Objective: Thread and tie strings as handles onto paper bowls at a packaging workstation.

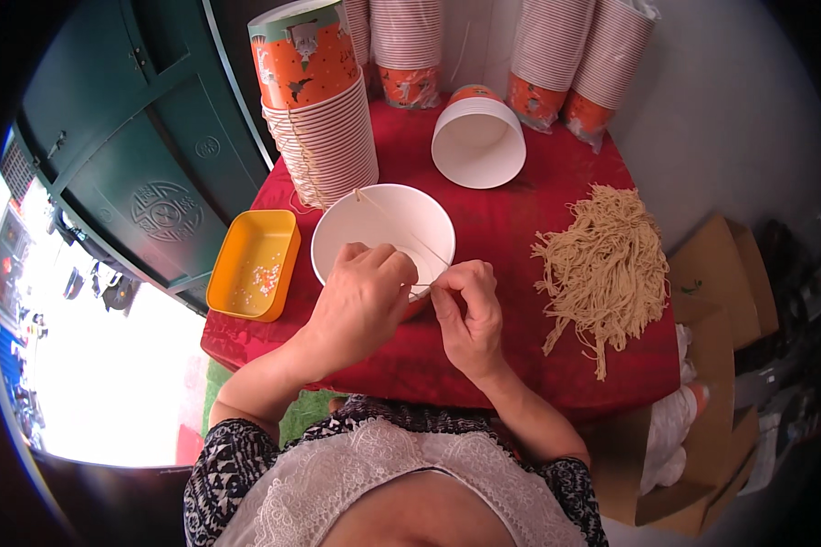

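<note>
A paper bucket (339, 217), white inside with a bit of orange outside, stands upright before me. My left hand (363, 290) bends over its near rim with fingers closed, and they hide what lies under them. Just to the right, my right hand (470, 314) pinches a thin beige string (403, 232) between thumb and fingertips. That string crosses the bucket's mouth from the far rim to the right fingertips. A short stretch of it appears between both hands, so the left fingers seem to grip it too.
A yellow tray (288, 260) with small pink and white beads sits left. Behind it rises a tall stack of buckets (324, 141) with strings hanging down. One bucket (479, 146) lies tipped over. Beige strings (607, 269) form a heap at right, above cardboard boxes (716, 337).
</note>
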Tool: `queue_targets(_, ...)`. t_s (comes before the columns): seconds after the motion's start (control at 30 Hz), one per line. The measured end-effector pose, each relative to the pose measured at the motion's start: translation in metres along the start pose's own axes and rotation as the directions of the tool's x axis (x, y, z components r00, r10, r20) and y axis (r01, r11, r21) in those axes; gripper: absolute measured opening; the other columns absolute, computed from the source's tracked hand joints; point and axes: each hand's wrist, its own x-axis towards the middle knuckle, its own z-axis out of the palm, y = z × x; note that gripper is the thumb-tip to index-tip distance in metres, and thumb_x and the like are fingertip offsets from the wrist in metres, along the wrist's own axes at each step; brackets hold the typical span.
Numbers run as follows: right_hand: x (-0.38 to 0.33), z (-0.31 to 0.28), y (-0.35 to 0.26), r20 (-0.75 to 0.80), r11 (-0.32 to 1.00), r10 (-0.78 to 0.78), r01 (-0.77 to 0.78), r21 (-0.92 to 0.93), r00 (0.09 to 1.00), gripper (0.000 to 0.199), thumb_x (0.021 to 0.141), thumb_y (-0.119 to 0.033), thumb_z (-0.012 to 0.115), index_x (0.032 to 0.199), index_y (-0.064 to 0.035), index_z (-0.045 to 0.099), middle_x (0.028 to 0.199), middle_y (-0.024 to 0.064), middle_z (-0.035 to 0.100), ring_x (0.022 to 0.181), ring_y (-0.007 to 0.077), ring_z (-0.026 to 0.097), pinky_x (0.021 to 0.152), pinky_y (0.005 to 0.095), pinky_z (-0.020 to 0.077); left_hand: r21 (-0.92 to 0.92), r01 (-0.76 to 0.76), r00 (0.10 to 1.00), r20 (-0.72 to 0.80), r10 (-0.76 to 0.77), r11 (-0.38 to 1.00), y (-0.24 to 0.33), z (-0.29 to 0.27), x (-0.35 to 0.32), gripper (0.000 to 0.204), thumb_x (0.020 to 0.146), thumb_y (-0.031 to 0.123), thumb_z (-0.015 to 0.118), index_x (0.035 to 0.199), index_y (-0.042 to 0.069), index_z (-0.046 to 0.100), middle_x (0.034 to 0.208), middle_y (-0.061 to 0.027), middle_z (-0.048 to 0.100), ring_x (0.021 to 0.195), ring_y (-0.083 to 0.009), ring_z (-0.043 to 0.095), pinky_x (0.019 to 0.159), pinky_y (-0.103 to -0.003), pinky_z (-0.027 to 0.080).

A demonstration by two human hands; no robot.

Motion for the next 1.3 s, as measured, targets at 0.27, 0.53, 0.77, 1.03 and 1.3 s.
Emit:
queue_targets(0.27,0.000,0.007,-0.006,-0.015,0.997,0.073,-0.073,-0.013,0.997,0.014,0.085,-0.001,0.069,0.089,-0.0104,0.059,0.084,0.0007,0.054,0.080,0.0209,0.050,0.077,0.0368,0.0372,-0.076,-0.085,0.995,0.053,0.090,0.993,0.008,-0.008,-0.005,0.015,0.078,0.002,0.067,0.089,0.004,0.057,0.085,-0.0104,0.060,0.085,-0.0333,0.061,0.089,-0.045,0.042)
queue_targets(0.53,0.000,0.005,-0.004,0.006,0.998,0.002,-0.002,-0.067,1.000,0.015,0.081,-0.002,0.072,0.089,-0.0096,0.061,0.083,0.0015,0.054,0.083,0.0222,0.052,0.081,0.0383,0.0361,-0.146,-0.065,0.998,0.005,0.067,0.987,0.007,-0.005,-0.006,0.017,0.076,0.000,0.068,0.089,0.004,0.057,0.082,-0.0106,0.060,0.082,-0.0329,0.060,0.089,-0.045,0.043)
queue_targets(0.77,0.003,0.001,-0.006,0.029,0.992,-0.072,0.075,-0.101,0.997,0.017,0.076,0.000,0.075,0.086,-0.0089,0.066,0.085,0.0011,0.055,0.085,0.0219,0.053,0.081,0.0381,0.0363,-0.215,-0.026,1.000,-0.019,0.022,0.976,0.002,-0.001,-0.003,0.017,0.078,-0.005,0.067,0.089,0.004,0.058,0.083,-0.0086,0.061,0.083,-0.0301,0.060,0.079,-0.039,0.046)
queue_targets(1.03,0.000,0.002,-0.008,-0.011,0.993,-0.065,0.064,-0.095,0.998,0.019,0.072,0.003,0.076,0.085,-0.0073,0.067,0.085,0.0012,0.056,0.084,0.0210,0.053,0.078,0.0366,0.0374,-0.235,-0.043,0.997,-0.076,0.026,0.971,-0.001,0.007,-0.004,0.019,0.080,-0.007,0.065,0.094,0.003,0.057,0.088,-0.0113,0.062,0.086,-0.0330,0.060,0.079,-0.041,0.048)
queue_targets(1.3,-0.006,0.001,-0.008,0.030,0.983,0.126,-0.128,0.129,0.992,0.009,0.081,-0.001,0.073,0.087,-0.0041,0.067,0.090,0.0046,0.055,0.086,0.0213,0.050,0.079,0.0348,0.0387,-0.259,-0.017,1.000,-0.020,0.012,0.966,-0.002,0.005,-0.005,0.021,0.080,-0.010,0.061,0.095,0.003,0.054,0.088,-0.0116,0.059,0.090,-0.0332,0.060,0.085,-0.042,0.048)
